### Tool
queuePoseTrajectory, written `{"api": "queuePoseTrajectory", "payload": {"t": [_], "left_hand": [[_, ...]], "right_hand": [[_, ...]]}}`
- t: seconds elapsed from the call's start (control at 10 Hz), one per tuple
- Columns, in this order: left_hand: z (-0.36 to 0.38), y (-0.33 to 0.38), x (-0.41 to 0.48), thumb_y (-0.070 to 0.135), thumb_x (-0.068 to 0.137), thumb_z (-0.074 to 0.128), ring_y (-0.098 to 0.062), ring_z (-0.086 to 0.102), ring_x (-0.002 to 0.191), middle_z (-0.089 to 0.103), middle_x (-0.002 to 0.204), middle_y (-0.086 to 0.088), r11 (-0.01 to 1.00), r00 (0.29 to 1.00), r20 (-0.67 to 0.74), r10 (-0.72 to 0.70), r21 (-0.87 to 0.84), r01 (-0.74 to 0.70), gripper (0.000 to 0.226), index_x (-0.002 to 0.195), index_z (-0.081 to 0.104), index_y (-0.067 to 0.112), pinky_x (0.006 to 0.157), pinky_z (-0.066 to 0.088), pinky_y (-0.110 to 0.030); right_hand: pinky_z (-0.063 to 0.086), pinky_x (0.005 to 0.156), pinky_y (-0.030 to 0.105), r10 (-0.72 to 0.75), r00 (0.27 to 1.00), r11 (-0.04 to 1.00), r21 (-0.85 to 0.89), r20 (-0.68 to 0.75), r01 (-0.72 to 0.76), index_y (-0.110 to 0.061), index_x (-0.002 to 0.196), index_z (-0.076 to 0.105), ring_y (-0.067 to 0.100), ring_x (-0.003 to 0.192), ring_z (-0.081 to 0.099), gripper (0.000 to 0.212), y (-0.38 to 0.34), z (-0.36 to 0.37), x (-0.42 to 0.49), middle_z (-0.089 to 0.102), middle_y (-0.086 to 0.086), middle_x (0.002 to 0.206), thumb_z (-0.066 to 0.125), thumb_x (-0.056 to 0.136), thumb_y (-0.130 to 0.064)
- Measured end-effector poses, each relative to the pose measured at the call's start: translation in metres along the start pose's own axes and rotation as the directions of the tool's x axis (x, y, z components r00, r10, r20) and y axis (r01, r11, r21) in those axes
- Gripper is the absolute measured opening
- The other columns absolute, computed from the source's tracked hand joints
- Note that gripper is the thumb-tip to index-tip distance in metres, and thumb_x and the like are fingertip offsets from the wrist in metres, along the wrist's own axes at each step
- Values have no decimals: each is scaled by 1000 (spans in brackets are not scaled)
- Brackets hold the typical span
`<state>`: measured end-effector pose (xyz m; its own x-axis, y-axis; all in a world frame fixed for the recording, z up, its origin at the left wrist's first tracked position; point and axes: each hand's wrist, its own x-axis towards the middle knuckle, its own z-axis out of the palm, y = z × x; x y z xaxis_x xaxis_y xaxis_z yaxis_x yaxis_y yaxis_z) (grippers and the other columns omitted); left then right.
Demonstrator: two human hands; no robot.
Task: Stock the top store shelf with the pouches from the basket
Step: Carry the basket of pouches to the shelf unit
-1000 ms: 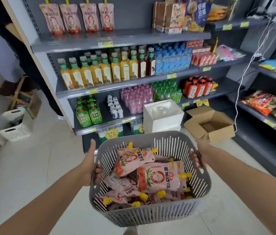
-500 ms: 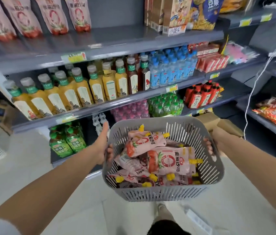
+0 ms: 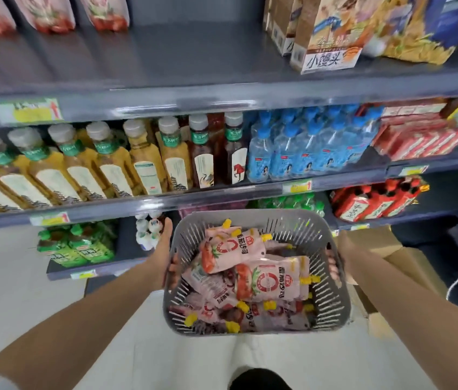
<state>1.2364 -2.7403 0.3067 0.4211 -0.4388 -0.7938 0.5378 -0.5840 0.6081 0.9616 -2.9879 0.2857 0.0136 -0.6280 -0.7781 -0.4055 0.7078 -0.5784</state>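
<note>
Below shelf point(image 3: 194, 66), slotted plastic basket point(image 3: 331, 308), glossy pouches point(image 3: 270, 280)

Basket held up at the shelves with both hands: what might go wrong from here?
Both the left hand and right hand grip the basket; freeing one to stock may tilt it. The pouches lie heaped loosely, so a tilt could spill some. New pouches pushed in might topple the standing pouches on the top shelf.
</note>
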Motion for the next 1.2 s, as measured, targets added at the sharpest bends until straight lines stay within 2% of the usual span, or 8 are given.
{"api": "queuePoseTrajectory", "payload": {"t": [0.2,0.4,0.5,0.7,0.8,1.0,1.1,1.2], "left_hand": [[30,10,47,98,56,28,-13,20,35,23,42,1,997,998,-33,-52,-53,50,79,49,24,20,44,16,-20],[44,27,62,96,64,21,-14,20,36,23,44,2,997,994,-87,-66,-52,62,77,51,24,20,41,19,-17],[44,22,64,97,61,18,-14,23,38,24,44,1,997,994,-83,-73,-43,70,79,52,23,19,42,23,-17],[55,22,59,85,78,7,-18,44,33,44,37,-3,990,995,-26,-96,-106,92,93,33,45,14,49,41,-19],[48,17,63,85,79,8,-30,60,66,62,50,-11,994,995,-24,-99,-44,98,96,62,61,7,75,48,-36],[43,9,61,74,87,29,-39,64,98,68,88,-21,996,994,-92,-55,61,61,85,103,61,-3,92,50,-45],[40,24,60,74,84,44,-34,64,90,64,90,-14,939,966,-242,89,344,0,75,107,59,4,84,52,-41],[50,49,51,64,83,58,-29,57,80,54,74,-6,596,871,-173,460,787,-159,59,90,54,5,66,46,-35]], "right_hand": [[14,44,23,69,995,996,-64,67,-65,-17,54,25,10,22,17,67,-42,3,52,23,-1,30,6,91,-69],[18,47,27,63,998,988,-143,18,-60,-14,56,32,16,38,22,66,-63,7,88,28,1,34,14,95,-65],[20,48,28,78,997,986,-153,29,-73,-14,59,35,16,47,21,63,-62,7,91,29,2,52,15,97,-60],[14,48,28,137,986,977,-179,99,-118,-17,49,25,14,42,16,68,-61,9,85,23,0,35,9,93,-66],[9,49,29,169,976,973,-180,137,-143,-18,47,23,12,35,15,70,-62,8,81,21,-1,34,6,89,-72],[12,49,27,119,982,970,-227,146,-84,-16,58,28,13,43,16,67,-58,9,72,22,-1,43,5,90,-70],[13,43,19,127,977,953,-294,171,-72,-22,58,19,10,33,15,61,-58,6,71,19,-4,39,6,88,-74],[22,44,21,68,993,923,-385,96,-26,-14,63,37,13,40,28,63,-57,10,69,38,5,51,23,92,-68]]}}
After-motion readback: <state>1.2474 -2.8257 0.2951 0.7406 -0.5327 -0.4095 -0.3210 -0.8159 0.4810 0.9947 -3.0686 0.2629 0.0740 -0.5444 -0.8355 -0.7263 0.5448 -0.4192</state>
